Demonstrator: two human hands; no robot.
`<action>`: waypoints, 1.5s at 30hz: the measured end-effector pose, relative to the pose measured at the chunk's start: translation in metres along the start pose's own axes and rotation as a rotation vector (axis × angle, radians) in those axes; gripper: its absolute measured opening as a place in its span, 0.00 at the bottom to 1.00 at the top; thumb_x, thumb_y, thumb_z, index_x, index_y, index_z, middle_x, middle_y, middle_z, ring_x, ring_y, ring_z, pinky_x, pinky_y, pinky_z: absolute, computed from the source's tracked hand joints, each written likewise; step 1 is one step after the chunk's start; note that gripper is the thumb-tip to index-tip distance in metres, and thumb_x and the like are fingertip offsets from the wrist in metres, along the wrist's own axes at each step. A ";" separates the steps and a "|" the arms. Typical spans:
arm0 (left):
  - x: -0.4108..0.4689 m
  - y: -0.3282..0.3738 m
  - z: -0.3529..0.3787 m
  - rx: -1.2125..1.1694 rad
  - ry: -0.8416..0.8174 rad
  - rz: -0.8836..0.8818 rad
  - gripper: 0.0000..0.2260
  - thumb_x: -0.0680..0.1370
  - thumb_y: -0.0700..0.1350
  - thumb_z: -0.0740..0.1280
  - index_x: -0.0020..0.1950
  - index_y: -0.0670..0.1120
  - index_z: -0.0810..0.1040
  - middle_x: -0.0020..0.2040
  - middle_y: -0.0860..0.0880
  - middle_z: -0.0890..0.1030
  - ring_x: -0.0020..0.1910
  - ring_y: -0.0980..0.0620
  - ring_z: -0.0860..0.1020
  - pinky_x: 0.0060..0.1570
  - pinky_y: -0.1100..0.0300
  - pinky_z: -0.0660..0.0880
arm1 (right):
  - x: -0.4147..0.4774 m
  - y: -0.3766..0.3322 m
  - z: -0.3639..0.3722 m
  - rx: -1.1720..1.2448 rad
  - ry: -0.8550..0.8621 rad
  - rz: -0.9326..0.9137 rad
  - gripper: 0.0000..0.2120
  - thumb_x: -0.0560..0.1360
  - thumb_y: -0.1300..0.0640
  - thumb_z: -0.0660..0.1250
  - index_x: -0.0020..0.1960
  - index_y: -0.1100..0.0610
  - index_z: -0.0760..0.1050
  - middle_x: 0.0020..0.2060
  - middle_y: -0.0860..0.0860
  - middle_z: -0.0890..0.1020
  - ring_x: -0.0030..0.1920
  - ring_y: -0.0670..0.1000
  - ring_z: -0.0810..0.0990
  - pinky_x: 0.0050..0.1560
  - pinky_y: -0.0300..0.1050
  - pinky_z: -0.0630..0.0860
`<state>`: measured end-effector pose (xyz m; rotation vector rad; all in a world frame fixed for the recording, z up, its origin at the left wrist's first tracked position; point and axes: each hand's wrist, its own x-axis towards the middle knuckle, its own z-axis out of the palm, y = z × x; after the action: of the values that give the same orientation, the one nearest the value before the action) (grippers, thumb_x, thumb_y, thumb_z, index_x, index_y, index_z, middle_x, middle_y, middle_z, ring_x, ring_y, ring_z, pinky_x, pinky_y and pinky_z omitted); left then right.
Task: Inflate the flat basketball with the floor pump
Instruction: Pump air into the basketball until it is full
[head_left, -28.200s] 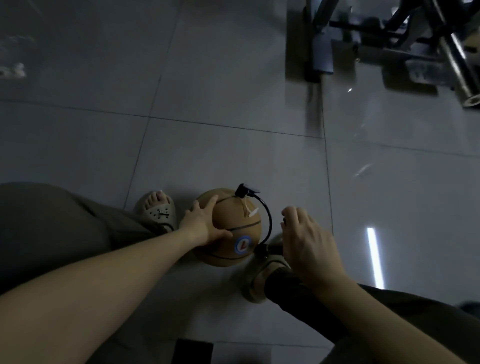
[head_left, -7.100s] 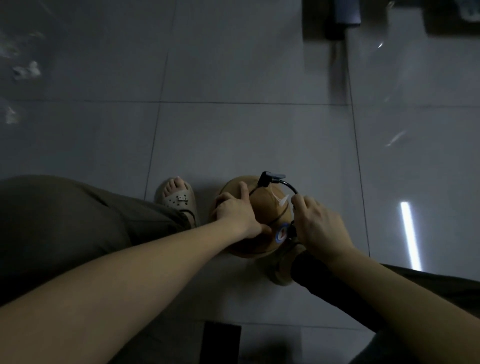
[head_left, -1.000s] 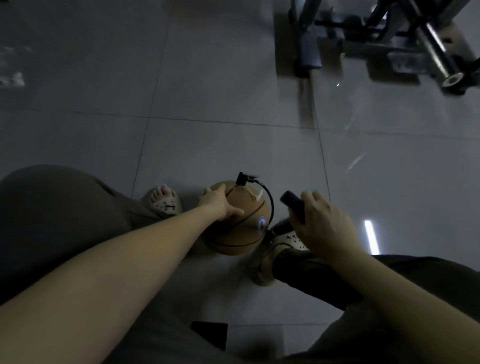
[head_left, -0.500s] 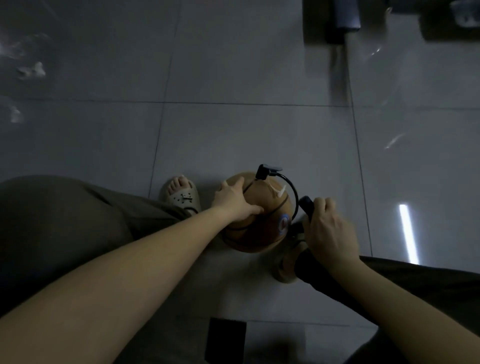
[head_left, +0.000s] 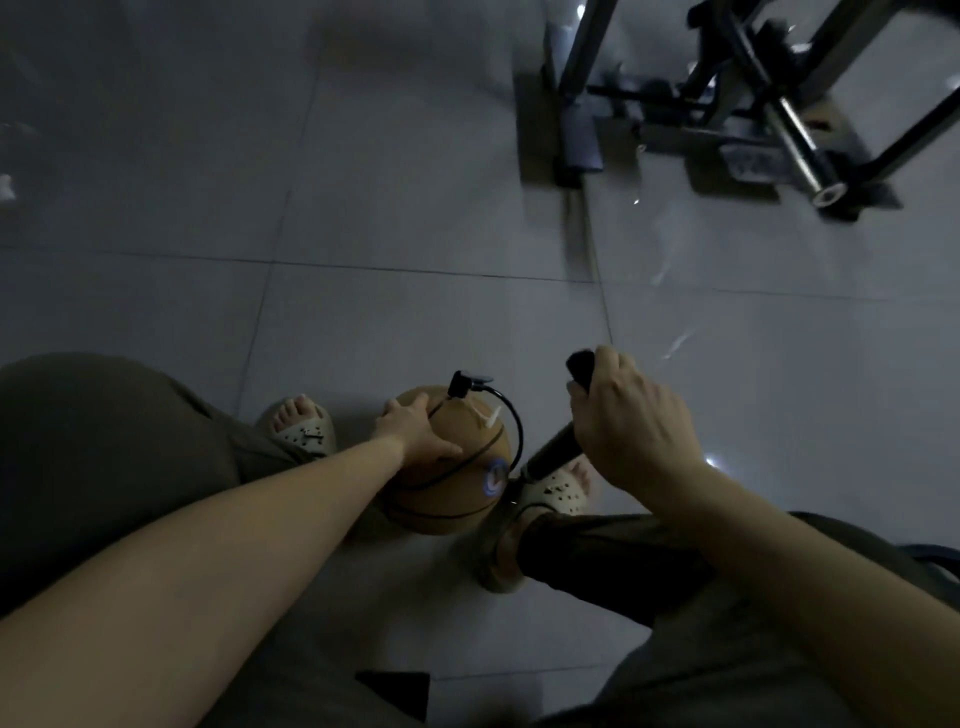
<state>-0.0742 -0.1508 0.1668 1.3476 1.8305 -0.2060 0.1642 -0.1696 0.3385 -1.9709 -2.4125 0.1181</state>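
The left hand (head_left: 415, 431) is lying on the upper near side of the basketball (head_left: 457, 488), with the fingers spread flat and the thumb stretched over the skin of the ball, so this hand is pressing and not gripping. The basketball is sitting on the floor (head_left: 363, 322), under the left hand and just to the left of the right hand (head_left: 628, 431). The right hand is closing its fingers round the pump handle (head_left: 581, 366), and one dark end of the handle is sticking out beyond the fingers, pointing away from the person. Under this hand the pump barrel (head_left: 553, 452) is running with its long axis slanted, from the hand down and leftward to its base beside the ball. A thin black hose (head_left: 514, 421) is curving from that base up over the right side of the ball to the nozzle head (head_left: 462, 385), which is standing on top of the ball just beyond the left fingertips. A foot in a pale sandal (head_left: 306, 434) is resting left of the left hand, and a second sandal (head_left: 558, 493) is lying under the right hand. A metal frame (head_left: 727, 104) is standing well beyond both hands.
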 end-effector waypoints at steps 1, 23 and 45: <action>0.001 -0.001 0.001 0.007 0.006 0.011 0.52 0.63 0.71 0.74 0.79 0.53 0.57 0.75 0.37 0.61 0.70 0.32 0.68 0.69 0.41 0.69 | -0.003 0.000 -0.008 0.012 0.026 -0.008 0.12 0.82 0.47 0.55 0.54 0.57 0.65 0.42 0.53 0.73 0.34 0.58 0.75 0.33 0.51 0.72; 0.006 0.006 0.007 0.061 0.056 0.024 0.47 0.68 0.68 0.73 0.79 0.55 0.55 0.75 0.38 0.59 0.70 0.31 0.67 0.66 0.39 0.71 | -0.002 0.009 0.136 -0.021 -0.143 -0.100 0.11 0.82 0.52 0.51 0.56 0.58 0.67 0.36 0.50 0.69 0.23 0.47 0.66 0.23 0.44 0.63; -0.005 0.000 0.002 0.017 0.017 0.033 0.51 0.66 0.69 0.74 0.81 0.55 0.52 0.77 0.38 0.57 0.72 0.33 0.66 0.68 0.40 0.70 | -0.043 0.002 0.012 -0.268 -0.085 -0.474 0.27 0.72 0.52 0.65 0.68 0.61 0.68 0.44 0.55 0.75 0.30 0.51 0.71 0.23 0.43 0.58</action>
<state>-0.0726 -0.1552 0.1688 1.3949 1.8232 -0.1936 0.1736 -0.2115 0.3273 -1.4301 -3.0072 -0.1420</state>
